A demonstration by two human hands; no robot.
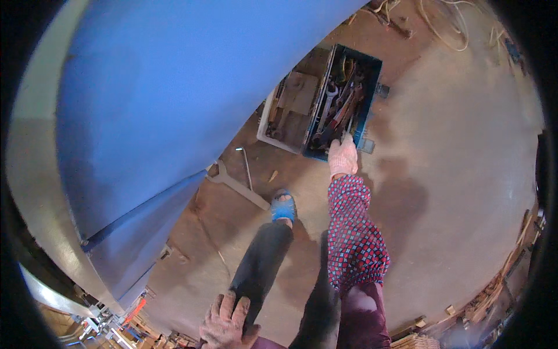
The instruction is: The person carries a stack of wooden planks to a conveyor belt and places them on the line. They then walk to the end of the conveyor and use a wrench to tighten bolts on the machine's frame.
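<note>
My right hand point(343, 157), in a pale knitted glove, reaches to the near end of a dark green toolbox point(372, 99) on the floor. Its fingers look closed at the box's near edge, by a thin metal rod point(350, 124); what they grip, if anything, I cannot make out. Inside the box lie several tools, among them a combination wrench point(329, 103) and red-handled pliers point(337, 119). Lower left, my left hand point(225, 323) rests on my leg, fingers spread, holding nothing.
The toolbox's open lid point(273, 139) lies to its left. A large open-end wrench point(241, 189) and a bent metal rod point(246, 166) are on the floor near my blue slipper point(283, 206). A big blue panel point(174, 87) overhangs the left side. Wood scraps point(488, 302) lie lower right.
</note>
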